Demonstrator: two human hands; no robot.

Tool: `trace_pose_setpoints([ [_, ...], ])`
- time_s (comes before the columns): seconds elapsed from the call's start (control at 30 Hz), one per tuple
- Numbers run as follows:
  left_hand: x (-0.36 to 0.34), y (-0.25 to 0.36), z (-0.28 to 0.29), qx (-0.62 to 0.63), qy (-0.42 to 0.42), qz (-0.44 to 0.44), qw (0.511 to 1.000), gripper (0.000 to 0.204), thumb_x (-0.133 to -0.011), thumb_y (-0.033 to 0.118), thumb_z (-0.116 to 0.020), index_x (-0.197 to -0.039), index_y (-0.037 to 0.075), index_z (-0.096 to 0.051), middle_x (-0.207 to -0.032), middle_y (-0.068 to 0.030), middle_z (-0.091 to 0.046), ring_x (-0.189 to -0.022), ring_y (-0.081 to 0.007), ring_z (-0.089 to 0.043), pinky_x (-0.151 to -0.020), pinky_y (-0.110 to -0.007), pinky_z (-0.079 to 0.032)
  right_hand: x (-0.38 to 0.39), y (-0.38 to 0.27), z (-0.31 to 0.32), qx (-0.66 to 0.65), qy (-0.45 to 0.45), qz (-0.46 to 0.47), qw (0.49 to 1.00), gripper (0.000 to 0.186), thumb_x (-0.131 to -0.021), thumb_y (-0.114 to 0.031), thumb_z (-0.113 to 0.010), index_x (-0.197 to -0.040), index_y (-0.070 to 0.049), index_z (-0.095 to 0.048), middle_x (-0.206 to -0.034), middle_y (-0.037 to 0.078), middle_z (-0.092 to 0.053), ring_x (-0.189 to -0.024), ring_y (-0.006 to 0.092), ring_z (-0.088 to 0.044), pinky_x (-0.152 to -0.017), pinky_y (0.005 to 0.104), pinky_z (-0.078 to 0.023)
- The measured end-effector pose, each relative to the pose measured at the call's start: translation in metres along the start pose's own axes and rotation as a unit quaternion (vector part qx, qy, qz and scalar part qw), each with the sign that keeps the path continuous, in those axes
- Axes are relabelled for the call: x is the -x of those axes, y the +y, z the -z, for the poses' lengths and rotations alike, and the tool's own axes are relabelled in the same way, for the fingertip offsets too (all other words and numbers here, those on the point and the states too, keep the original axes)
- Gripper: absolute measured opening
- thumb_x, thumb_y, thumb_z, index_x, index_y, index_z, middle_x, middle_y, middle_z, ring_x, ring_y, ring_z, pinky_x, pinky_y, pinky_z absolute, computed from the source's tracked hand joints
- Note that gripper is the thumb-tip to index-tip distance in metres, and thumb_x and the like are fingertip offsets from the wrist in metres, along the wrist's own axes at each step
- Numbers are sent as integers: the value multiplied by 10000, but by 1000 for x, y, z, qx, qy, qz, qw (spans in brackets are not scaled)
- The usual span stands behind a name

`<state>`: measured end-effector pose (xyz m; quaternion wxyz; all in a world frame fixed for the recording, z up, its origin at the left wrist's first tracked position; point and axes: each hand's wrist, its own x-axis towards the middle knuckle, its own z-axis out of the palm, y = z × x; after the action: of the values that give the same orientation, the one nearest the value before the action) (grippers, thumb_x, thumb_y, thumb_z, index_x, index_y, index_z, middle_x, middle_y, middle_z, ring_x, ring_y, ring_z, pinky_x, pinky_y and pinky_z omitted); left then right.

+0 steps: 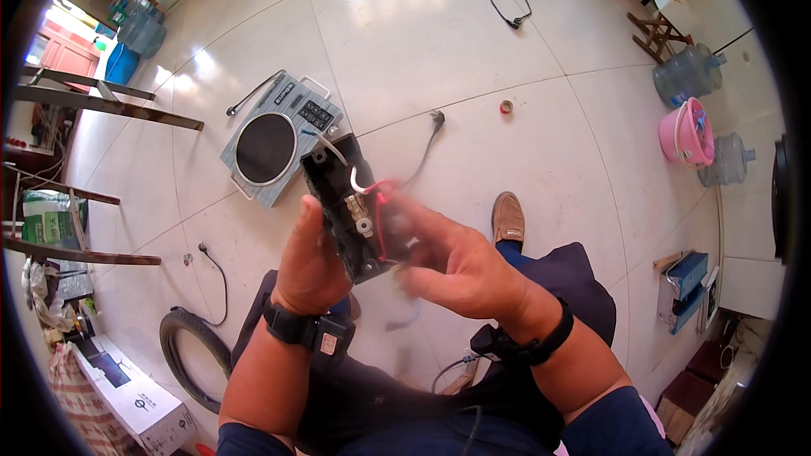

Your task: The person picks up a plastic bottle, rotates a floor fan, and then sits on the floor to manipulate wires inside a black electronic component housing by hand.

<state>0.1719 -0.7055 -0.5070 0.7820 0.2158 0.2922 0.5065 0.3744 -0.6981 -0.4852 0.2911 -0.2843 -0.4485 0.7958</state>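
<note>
A black oblong open housing [345, 177] is held tilted in front of me by my left hand [306, 266], its thumb sticking up at the near left edge. Inside the housing sits a pale metal terminal piece [359, 215]. A thick white wire [358, 181] curves at the far end, and thin red wires [380, 224] run along the right side. My right hand [452, 262] is at that right side, close to the red wires. Its fingertips are blurred by motion, so any grip there cannot be made out.
On the tiled floor beyond lies a grey electric hotplate [283, 142] with a round black plate. Loose power cords [509, 7], a red tape roll [506, 107] and a black tyre [190, 355] lie around. A pink bucket [683, 135] and water bottles [688, 76] stand right.
</note>
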Motion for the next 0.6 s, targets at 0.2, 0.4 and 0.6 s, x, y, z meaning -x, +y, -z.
trace_pose_setpoints([
  [0.2,-3,7,-4,-22,4,-58,998,719,-931,509,-661,-1395,-1,-458,-1323,-158,-607,-1168,-275,-630,-1038,-445,-486,0,7,3,15,32,10,999,703,-929,8,-595,-1564,-52,-298,-1115,87,-630,-842,92,-629,-719,259,-519],
  [0.4,0,10,10,-80,31,-96,992,708,-836,355,-828,-1357,17,-488,-1204,-71,-634,-1090,-189,-628,-979,-365,-494,2,-11,5,188,100,-18,977,503,-905,-62,-666,-1377,-3,-502,-825,83,-690,-716,121,-652,-683,277,-521],
  [0.6,-1,9,4,-140,34,-123,982,708,-823,328,-842,-1357,20,-494,-1212,-66,-627,-1097,-173,-613,-985,-336,-472,4,-16,15,209,96,1,973,373,-906,-71,-676,-1247,5,-547,-806,82,-693,-715,124,-657,-658,276,-516],
])
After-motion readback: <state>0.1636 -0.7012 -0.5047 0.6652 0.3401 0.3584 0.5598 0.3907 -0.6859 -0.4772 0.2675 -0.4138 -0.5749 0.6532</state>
